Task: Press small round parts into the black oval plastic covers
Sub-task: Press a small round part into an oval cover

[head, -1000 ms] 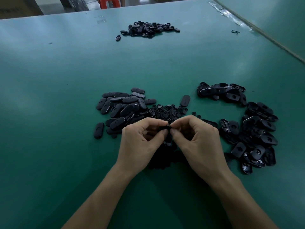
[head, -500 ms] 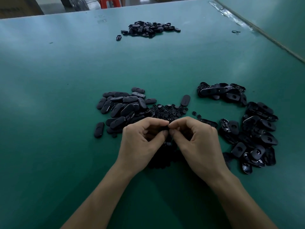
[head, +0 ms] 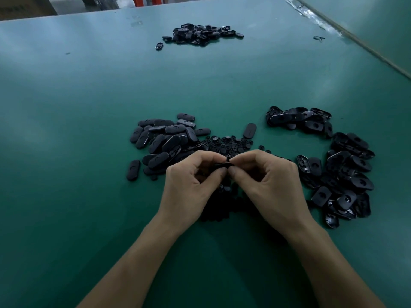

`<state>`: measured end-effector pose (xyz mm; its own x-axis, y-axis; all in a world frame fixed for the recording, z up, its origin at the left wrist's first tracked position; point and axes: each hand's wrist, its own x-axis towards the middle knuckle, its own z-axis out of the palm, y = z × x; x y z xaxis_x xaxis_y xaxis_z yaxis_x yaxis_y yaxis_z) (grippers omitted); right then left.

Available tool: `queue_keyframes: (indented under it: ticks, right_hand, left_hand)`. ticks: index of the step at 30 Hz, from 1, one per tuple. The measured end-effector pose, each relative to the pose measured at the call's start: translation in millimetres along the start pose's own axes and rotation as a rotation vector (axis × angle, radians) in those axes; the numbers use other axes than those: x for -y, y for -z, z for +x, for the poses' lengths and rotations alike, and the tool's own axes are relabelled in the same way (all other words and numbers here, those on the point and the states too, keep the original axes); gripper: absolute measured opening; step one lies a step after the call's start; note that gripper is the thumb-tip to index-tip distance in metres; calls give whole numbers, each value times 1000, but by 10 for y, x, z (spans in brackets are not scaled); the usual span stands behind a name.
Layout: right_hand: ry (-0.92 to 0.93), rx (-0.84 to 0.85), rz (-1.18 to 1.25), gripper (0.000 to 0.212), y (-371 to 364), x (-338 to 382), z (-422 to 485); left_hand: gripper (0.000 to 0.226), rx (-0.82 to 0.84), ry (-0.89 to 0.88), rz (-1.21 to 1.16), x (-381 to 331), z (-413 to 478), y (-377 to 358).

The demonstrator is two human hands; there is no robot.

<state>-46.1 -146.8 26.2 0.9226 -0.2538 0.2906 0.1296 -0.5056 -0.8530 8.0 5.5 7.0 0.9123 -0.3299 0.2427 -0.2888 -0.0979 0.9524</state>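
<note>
My left hand [head: 191,185] and my right hand [head: 270,185] meet fingertip to fingertip over the green table and together pinch one black oval cover [head: 222,166], mostly hidden by the fingers. Just beyond the fingers lies a heap of small round parts [head: 226,144]. A pile of smooth-side-up oval covers [head: 164,143] lies to the left of my hands. Another pile of covers, hollow side up [head: 347,174], spreads to the right. More dark small parts [head: 222,205] sit under my hands, in shadow.
A third heap of black covers [head: 200,34] lies far back on the table. One loose cover [head: 250,130] lies beyond the round parts. The green table's right edge [head: 355,38] runs diagonally at upper right, with a small dark scrap [head: 319,38] beside it.
Both hands stay in place with fingertips together; the fingers shifted slightly on the cover between them. The piles have not moved.
</note>
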Motion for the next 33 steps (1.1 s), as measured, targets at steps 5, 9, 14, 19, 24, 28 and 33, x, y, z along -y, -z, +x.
queue_keyframes:
  ticks: [5,9,14,19,24,28,33]
  right_hand:
    - [35,33,-96,24,15,-21,15]
    - [4,62,-19,21,23,-41,15]
    - [-32,67,55,15,27,-51,14]
    - [-39,82,87,13,32,-22,12]
    - [-54,97,68,15,38,1,15]
    - [-70,102,43,18,38,18,24]
    - [-88,91,70,19,28,40,17]
  left_hand:
    - [29,30,1,-36,-27,0,7]
    - [28,23,21,-69,-23,11,26]
    - [31,8,62,-128,-16,28,42]
    - [31,40,59,-132,-24,24,54]
    - [33,31,69,-98,-18,23,48]
    - [34,15,72,-93,-18,19,41]
    - [31,4,82,-110,-14,21,56]
